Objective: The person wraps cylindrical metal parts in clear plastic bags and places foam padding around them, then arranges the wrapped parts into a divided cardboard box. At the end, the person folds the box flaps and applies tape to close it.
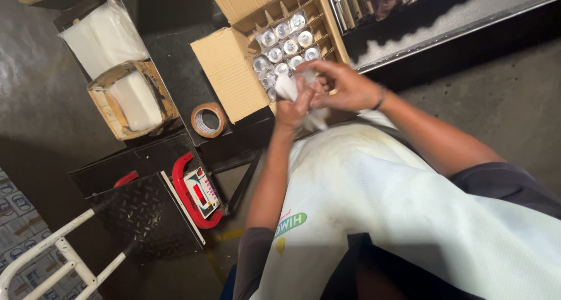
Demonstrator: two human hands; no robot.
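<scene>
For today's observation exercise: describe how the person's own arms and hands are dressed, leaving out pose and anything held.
Both forearms are bare. The left hand has no glove; the right hand is gloveless too, with a thin dark wristband. Short dark sleeves end above the elbows.

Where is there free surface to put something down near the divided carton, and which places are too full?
Free: the dark surface between the divided carton and the small box of white sheets, above the tape roll; also the scale platform. Crowded: the carton's cells, filled with wrapped metal parts, and its near edge, where the left hand and right hand grip white wrapping.
</scene>
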